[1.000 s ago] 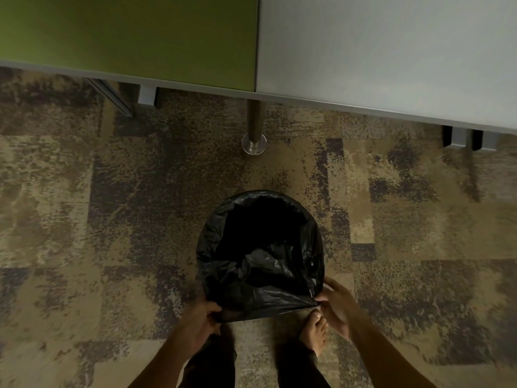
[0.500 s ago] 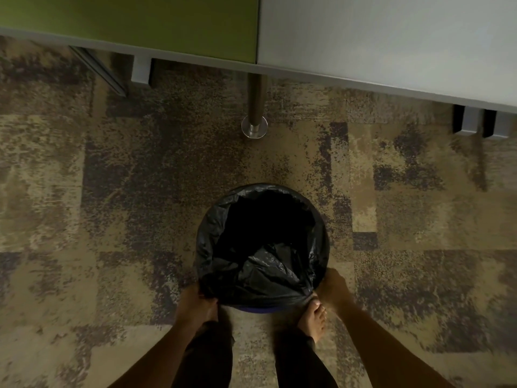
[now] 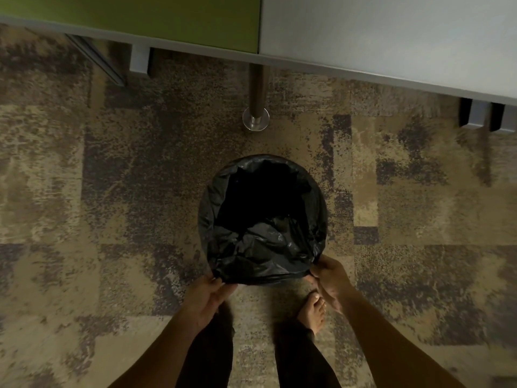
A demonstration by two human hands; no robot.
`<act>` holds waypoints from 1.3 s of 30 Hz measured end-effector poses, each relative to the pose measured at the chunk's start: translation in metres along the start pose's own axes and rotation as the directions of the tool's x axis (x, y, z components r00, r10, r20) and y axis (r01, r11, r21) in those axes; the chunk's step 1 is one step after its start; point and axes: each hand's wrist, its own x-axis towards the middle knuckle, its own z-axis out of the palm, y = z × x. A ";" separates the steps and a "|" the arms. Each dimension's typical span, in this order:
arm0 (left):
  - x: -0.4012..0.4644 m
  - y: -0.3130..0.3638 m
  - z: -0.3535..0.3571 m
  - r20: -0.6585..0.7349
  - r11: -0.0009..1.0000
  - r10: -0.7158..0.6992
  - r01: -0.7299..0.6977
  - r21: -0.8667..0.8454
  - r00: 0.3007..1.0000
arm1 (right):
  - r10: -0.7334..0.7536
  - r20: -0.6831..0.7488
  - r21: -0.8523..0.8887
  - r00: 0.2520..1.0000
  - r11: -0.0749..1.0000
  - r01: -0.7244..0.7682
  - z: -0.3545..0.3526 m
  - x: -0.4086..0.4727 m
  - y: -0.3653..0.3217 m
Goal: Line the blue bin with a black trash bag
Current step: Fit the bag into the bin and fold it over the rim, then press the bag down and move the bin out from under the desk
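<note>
A round bin stands on the carpet just ahead of my feet, wrapped all over by a black trash bag (image 3: 263, 242), so none of its blue shows. The bag's mouth is folded over the rim at the far side and both flanks. My left hand (image 3: 208, 296) pinches the bag's near edge at the lower left. At the lower right, my right hand (image 3: 328, 277) grips the same edge. The plastic is stretched taut between them, at the near rim. The inside of the bag is dark, with crumpled folds near me.
A green panel (image 3: 134, 15) and a grey panel (image 3: 391, 32) run across the top, raised on feet above the patterned carpet. A metal post with a round base (image 3: 256, 119) stands just beyond the bin. My bare right foot (image 3: 314, 312) is beside my right hand.
Half a second ago both hands were low beside the bin and a strip of blue showed at its near side. Now they hold the bag's near edge stretched, and the blue is covered.
</note>
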 end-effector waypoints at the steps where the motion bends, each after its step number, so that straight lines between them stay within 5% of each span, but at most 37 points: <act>1: 0.000 0.000 0.000 -0.015 0.999 0.014 -0.013 0.035 1.000 | -0.037 -0.011 -0.060 0.999 0.998 0.036 0.002 0.000 0.000; 7: 0.018 -0.001 0.009 -0.141 0.933 0.195 -0.140 0.331 0.971 | -0.177 -0.076 -0.360 0.981 0.923 0.138 0.008 0.007 -0.003; 13: 0.030 0.005 0.024 -0.253 0.866 0.363 -0.225 0.446 0.897 | -0.175 -0.129 -0.610 0.976 0.790 0.061 0.006 0.028 -0.002; 18: 0.045 0.019 0.020 -0.327 0.850 0.413 -0.231 0.474 0.850 | -0.114 -0.226 -0.402 0.967 0.915 0.014 0.006 0.032 -0.010; 20: 0.040 0.031 0.017 -0.330 0.679 0.635 -0.302 0.670 0.698 | -0.051 -0.292 -0.193 0.955 0.981 -0.006 0.006 0.027 -0.014; 22: 0.022 0.042 0.023 -0.225 0.388 0.898 -0.443 0.808 0.378 | -0.120 -0.514 -0.088 0.849 0.992 0.087 0.007 0.015 -0.021; 24: 0.001 0.047 0.040 0.237 -0.098 0.959 -0.606 0.790 0.153 | -0.477 -0.617 -0.373 0.626 0.878 0.301 0.014 0.001 -0.031; 25: 0.000 0.045 0.045 0.498 -0.293 0.854 -0.652 0.699 0.150 | -0.674 -0.524 -0.552 0.521 0.734 0.395 0.021 -0.006 -0.037; 26: 0.002 0.043 0.052 0.685 -0.388 0.692 -0.682 0.620 0.229 | -0.830 -0.329 -0.683 0.451 0.538 0.494 0.030 -0.010 -0.040; 28: 0.016 0.041 0.065 0.773 -0.419 0.341 -0.649 0.635 0.535 | -0.890 0.233 -0.740 0.392 0.099 0.666 0.050 -0.008 -0.038; 29: 0.024 0.041 0.070 0.718 -0.495 0.227 -0.556 0.667 0.658 | -0.784 0.474 -0.715 0.400 -0.078 0.695 0.059 -0.002 -0.035; 31: 0.037 0.042 0.078 0.651 -0.760 0.145 -0.337 0.556 0.745 | -0.499 0.716 -0.688 0.489 -0.384 0.615 0.068 0.015 -0.025; 33: 0.038 0.045 0.077 0.567 -0.885 0.126 -0.167 0.435 0.814 | -0.245 0.674 -0.682 0.697 -0.569 0.460 0.068 0.025 -0.023; 35: 0.034 0.048 0.069 0.444 -0.937 0.095 -0.070 0.342 0.891 | -0.104 0.546 -0.684 0.831 -0.628 0.371 0.060 0.029 -0.030; 39: 0.026 0.052 0.056 0.438 -0.969 0.077 -0.036 0.244 0.896 | 0.008 0.467 -0.649 0.884 -0.676 0.348 0.049 0.022 -0.041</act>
